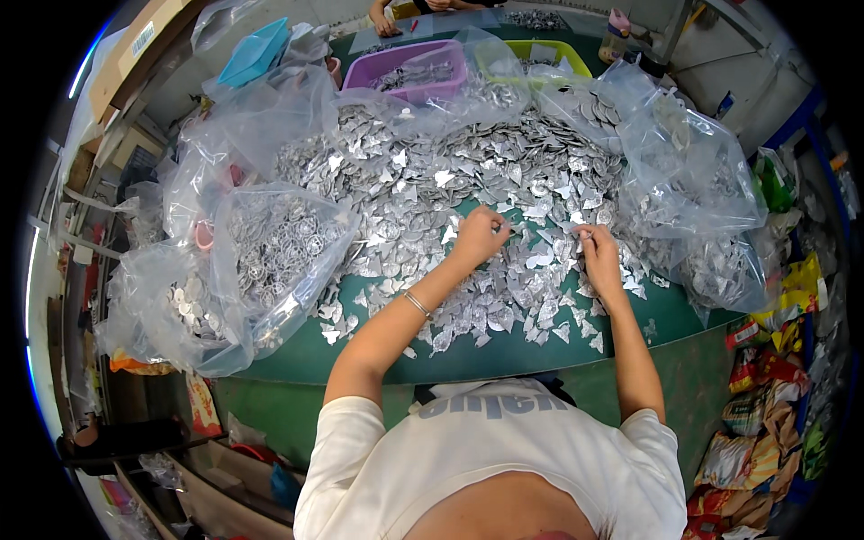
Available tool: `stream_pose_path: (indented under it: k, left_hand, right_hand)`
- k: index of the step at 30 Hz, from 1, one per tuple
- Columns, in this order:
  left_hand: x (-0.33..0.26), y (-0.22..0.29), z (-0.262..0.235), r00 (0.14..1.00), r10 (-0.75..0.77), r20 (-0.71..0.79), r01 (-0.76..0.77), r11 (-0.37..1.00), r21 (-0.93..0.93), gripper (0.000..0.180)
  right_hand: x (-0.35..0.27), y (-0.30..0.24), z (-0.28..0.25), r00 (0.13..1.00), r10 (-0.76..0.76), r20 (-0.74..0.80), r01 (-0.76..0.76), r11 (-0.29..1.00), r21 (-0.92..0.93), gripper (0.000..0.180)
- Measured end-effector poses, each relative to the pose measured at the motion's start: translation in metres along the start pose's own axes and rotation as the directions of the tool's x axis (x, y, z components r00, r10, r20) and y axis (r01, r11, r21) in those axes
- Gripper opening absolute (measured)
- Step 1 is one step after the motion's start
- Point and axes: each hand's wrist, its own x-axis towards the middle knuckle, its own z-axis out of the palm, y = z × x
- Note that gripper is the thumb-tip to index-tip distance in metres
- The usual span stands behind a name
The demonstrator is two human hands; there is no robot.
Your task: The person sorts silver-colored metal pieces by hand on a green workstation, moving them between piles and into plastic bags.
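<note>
Silver metal pieces (396, 202) lie heaped across the green tabletop (477, 362). Over them are the left hand (480, 238), fingers curled, and the right hand (601, 257), fingertips together; I can't tell whether either grip holds a piece. Bulging clear bags (688, 175) hem in both sides, a purple basket (356, 72) and lime basket (583, 65) behind.

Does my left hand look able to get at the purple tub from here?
Probably not without stretching: heaped metal pieces and clear plastic lie between your left hand and the purple tub.
</note>
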Motion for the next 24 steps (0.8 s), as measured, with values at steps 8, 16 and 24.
stream_pose_path:
  k: [8,16,24]
  left_hand:
    - [-0.01,0.029,-0.023,0.985,-0.156,0.068,0.168,0.834,-0.525,0.026]
    - [-0.029,0.03,-0.026,0.954,-0.275,0.12,0.288,0.723,-0.628,0.023]
    - [-0.067,0.085,-0.003,0.983,0.181,-0.02,-0.172,0.888,-0.425,0.03]
  right_hand:
    - [0.003,-0.009,-0.002,0.989,-0.073,-0.131,0.071,0.997,-0.021,0.02]
    - [0.007,-0.027,-0.019,0.994,-0.1,0.04,0.106,0.979,-0.172,0.027]
    - [-0.02,-0.046,0.042,0.755,0.32,0.573,-0.621,0.068,0.78,0.019]
